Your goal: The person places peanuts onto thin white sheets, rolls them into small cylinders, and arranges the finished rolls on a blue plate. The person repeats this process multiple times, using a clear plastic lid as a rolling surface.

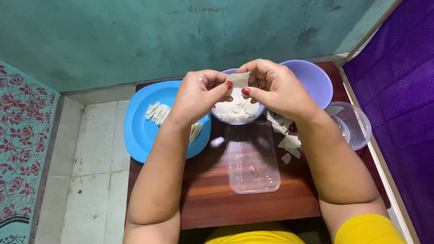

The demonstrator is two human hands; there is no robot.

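hands: left, right pinch one dough square | above bowl | table edge near, unobstructed

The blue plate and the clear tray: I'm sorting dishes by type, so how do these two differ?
The blue plate is round and opaque; the clear tray is rectangular and see-through. The blue plate holds pale dough pieces and juts past the table's left edge; the clear tray looks empty and lies wholly on the table. Both rest flat on the wooden table.
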